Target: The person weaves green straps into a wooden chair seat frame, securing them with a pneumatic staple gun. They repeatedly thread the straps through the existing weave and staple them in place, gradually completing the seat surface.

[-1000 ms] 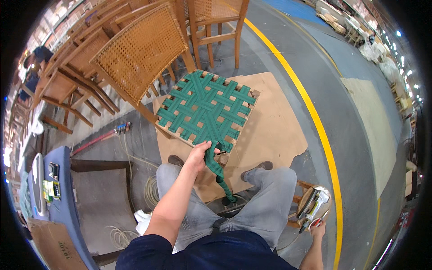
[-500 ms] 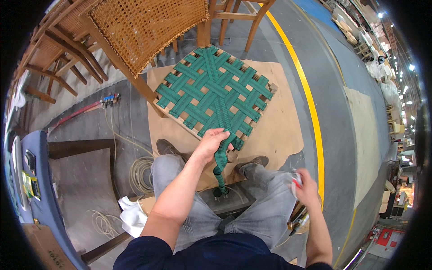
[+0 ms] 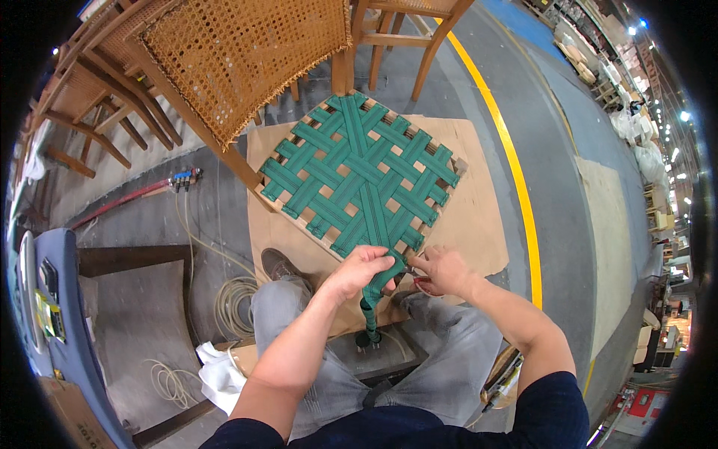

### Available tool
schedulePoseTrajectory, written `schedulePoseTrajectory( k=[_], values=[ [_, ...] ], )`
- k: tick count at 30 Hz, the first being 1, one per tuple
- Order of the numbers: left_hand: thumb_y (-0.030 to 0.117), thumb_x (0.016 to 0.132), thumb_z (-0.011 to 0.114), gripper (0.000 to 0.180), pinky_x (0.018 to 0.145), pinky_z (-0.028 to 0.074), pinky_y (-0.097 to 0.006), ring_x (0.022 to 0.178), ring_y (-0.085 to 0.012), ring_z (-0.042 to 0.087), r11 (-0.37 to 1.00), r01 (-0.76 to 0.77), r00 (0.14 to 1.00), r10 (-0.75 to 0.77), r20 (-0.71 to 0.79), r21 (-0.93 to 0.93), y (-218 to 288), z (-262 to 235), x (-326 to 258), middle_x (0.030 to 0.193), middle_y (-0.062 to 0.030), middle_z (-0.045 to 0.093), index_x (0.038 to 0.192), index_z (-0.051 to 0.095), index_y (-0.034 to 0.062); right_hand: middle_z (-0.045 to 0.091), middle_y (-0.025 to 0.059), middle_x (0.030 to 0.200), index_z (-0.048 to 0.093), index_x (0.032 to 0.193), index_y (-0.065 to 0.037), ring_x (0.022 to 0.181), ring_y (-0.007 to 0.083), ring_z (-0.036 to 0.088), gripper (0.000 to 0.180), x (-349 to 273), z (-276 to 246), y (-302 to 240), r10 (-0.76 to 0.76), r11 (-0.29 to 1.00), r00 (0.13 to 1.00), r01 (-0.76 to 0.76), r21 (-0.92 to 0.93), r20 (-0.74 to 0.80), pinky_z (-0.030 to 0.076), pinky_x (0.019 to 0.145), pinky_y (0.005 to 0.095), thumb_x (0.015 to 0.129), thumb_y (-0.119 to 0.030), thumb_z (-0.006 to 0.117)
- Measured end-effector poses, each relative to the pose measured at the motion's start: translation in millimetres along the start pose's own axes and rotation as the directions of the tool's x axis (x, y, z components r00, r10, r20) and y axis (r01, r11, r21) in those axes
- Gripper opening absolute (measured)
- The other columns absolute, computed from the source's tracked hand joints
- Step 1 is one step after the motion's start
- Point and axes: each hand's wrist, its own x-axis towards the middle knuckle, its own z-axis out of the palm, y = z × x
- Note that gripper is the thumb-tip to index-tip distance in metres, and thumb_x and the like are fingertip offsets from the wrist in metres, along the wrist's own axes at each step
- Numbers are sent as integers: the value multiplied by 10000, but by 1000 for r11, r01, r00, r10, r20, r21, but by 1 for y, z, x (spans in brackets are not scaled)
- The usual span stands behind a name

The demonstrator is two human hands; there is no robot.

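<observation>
Green webbing strips are woven over the square wooden chair seat. One long green webbing strap lies diagonally across the weave to the near corner. My left hand pinches this strap between thumb and fingers at that corner, and its loose tail twists down between my knees. Close on the right, my right hand is closed with its forefinger stretched toward the corner of the frame. Under its palm shows part of a red-handled tool; the rest is hidden, so its exact kind is unclear.
The chair's cane back rises at the far left, with more wooden chairs behind it. Brown cardboard lies beneath the seat. A coiled hose and white cloth are by my left leg. A blue padded piece stands far left.
My right hand has come in from beside my right knee to the seat's near corner, bringing the red-handled tool. My left hand keeps its pinch on the strap, slightly lower in view.
</observation>
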Motion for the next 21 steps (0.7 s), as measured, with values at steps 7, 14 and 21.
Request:
schedulePoseTrajectory(
  k=[7,14,21],
  values=[
    [245,1034,583,279,659,564,-259,760,-110,697,992,115,913,-123,389,43,-10,21,-13,907,-32,719,1195,663,31,665,118,833,609,1176,-144,777,362,672,428,-45,18,-9,73,950,974,-2,311,-216,551,711,468,835,-350,764],
    [302,1019,626,430,940,492,-298,1072,-114,604,736,149,960,-267,80,660,-74,48,-13,1180,-27,686,1321,609,-3,691,119,812,560,1182,-100,776,355,676,529,-245,17,-45,981,189,161,-666,722,-108,527,707,414,800,-322,851],
    [179,1046,561,274,906,488,-309,997,-150,597,858,45,998,-13,-65,512,-139,43,28,1110,-37,645,1242,633,3,690,200,1100,559,1295,-118,1010,410,674,446,-448,92,-139,888,-413,-460,-799,437,0,534,858,510,921,-341,654]
  ],
)
